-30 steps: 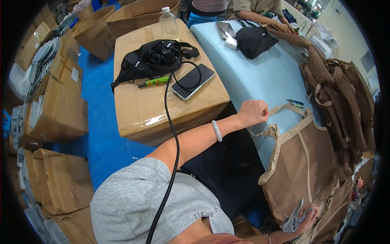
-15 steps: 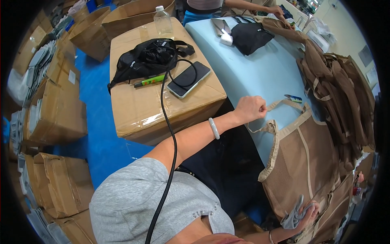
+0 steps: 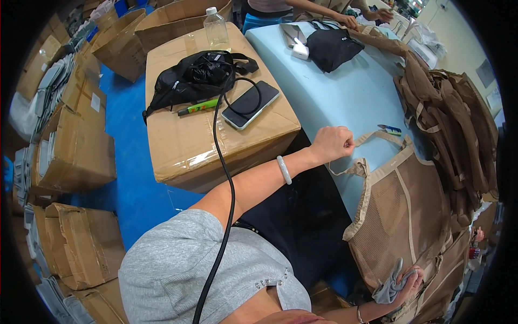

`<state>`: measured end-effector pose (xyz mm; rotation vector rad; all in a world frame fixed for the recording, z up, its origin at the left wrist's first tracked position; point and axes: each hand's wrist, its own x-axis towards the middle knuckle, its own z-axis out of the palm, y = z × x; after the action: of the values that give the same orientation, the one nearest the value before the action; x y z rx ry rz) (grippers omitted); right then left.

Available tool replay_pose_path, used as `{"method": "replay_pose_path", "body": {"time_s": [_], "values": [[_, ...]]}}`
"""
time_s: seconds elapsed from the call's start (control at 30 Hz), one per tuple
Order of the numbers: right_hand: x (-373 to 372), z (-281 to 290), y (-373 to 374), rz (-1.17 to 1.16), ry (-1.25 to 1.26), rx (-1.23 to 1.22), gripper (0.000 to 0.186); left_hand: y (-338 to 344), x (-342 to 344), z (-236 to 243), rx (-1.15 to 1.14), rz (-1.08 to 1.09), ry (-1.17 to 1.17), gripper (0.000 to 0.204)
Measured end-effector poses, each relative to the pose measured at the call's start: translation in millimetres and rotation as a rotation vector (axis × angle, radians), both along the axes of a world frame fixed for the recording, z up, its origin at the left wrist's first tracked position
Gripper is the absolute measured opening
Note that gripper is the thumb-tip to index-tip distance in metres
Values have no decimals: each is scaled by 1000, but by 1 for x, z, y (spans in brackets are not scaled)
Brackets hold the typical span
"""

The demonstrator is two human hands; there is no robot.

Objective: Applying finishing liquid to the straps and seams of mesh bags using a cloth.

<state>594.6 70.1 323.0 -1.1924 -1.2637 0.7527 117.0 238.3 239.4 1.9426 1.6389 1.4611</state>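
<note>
A brown mesh piece (image 3: 386,216) with beige binding and thin straps lies spread over the near right part of the light blue table. My left hand (image 3: 333,144), a white bangle on its wrist, is closed in a fist on the strap (image 3: 372,138) at the piece's upper left corner. Down by the lower edge of the mesh, my right hand (image 3: 411,285) grips a crumpled grey cloth (image 3: 389,285) that rests against the piece. A small blue thread snipper (image 3: 389,130) lies just beyond the strap.
Folded brown pieces (image 3: 448,124) are heaped on the right. A carton (image 3: 216,146) on the left bears a black waist bag (image 3: 194,78), a phone (image 3: 251,106) and a bottle (image 3: 217,32). A black cable crosses in front of me. Someone's hand (image 3: 348,21) works at the far end.
Both of my hands and the mesh piece stay in place. At the far end, the other person's hand has shifted left, and another hand has come into view beside it.
</note>
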Motion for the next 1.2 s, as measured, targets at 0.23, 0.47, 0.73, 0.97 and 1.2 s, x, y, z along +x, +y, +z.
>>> {"method": "replay_pose_path", "body": {"time_s": [0.23, 0.47, 0.73, 0.97, 1.2], "values": [[3, 1, 2, 26, 38, 9, 17, 0, 0, 0, -13, 1, 4, 12], [-37, 4, -7, 57, 73, 12, 15, 1, 0, -2, -12, 4, 5, 12], [-50, 6, -9, 90, 121, 24, 14, -1, -1, 0, -10, 3, 7, 12], [-52, 6, -11, 111, 155, 28, 13, -1, -1, -2, -17, -10, -11, 11], [-115, 20, -21, 29, 188, 33, 12, 1, 2, 1, -40, 11, 17, 11]]}}
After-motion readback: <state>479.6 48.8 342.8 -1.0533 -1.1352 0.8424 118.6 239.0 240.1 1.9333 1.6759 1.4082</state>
